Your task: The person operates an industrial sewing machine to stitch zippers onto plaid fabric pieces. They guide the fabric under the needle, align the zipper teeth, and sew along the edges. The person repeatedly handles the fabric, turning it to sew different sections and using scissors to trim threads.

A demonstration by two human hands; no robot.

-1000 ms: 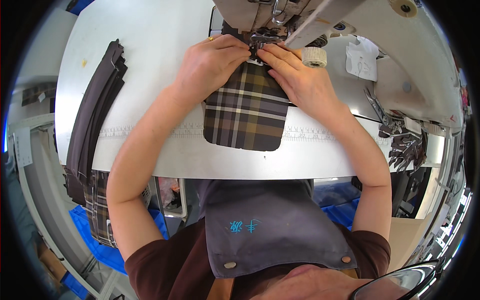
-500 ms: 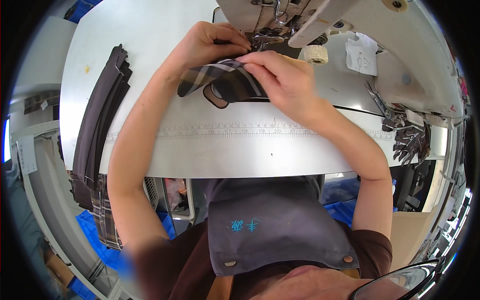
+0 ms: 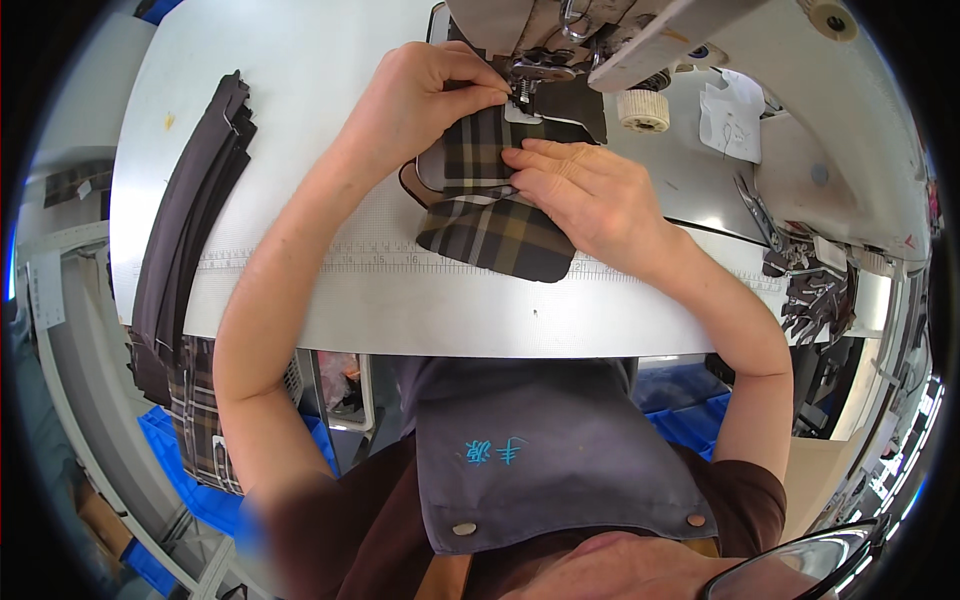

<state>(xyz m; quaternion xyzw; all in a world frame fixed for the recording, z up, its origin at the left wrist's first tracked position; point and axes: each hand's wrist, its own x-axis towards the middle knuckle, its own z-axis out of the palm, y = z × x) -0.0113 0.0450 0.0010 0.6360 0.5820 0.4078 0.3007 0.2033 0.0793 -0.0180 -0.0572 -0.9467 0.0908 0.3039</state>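
A plaid fabric piece in brown, black and cream lies under the sewing machine's presser foot, its near part folded and hanging toward me over the printed ruler. Just left of the foot, my left hand pinches the fabric edge between thumb and forefinger; the exact spot is partly hidden. My right hand rests on the plaid piece to the right, fingers stretched out and pressing it flat. Beside the needle area, a dark fabric piece lies at the foot's right.
A stack of dark fabric strips lies along the table's left side, with plaid cloth hanging below. Thread snips and a heap of small dark pieces sit at the right. The machine head overhangs the work.
The plaid piece has unfolded and spread toward me. My right hand has moved nearer to me and gone from pinching to lying flat. The left hand stays by the foot.
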